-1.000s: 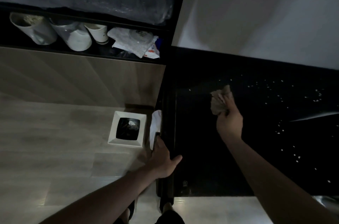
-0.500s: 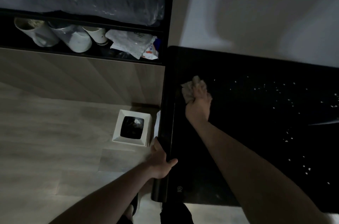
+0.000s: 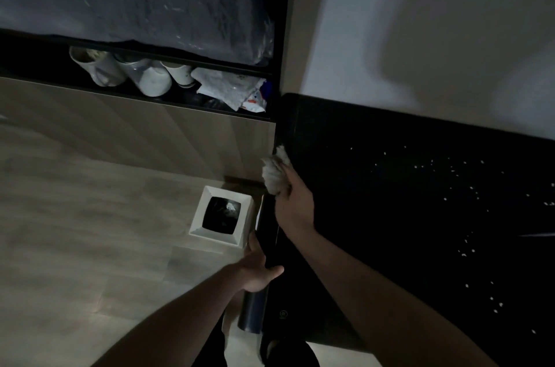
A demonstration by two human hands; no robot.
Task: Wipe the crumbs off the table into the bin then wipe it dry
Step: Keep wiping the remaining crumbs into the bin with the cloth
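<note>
The black table (image 3: 375,216) fills the right side, with several white crumbs (image 3: 468,189) scattered over its right half. My right hand (image 3: 295,204) grips a crumpled pale cloth (image 3: 274,171) at the table's left edge. Below that edge, on the floor, stands a white square bin (image 3: 243,219) with a dark liner. My left hand (image 3: 258,270) holds the table's left edge nearer to me, thumb on top and fingers curled around the side.
A dark shelf at the back left holds white cups (image 3: 150,78) and a crumpled packet (image 3: 234,90). Pale wooden floor (image 3: 90,231) spreads to the left. A light wall (image 3: 420,36) rises behind the table.
My right hand has swept the cloth leftwards across the table, from its middle to the left edge above the bin. My left hand stays on the table's edge.
</note>
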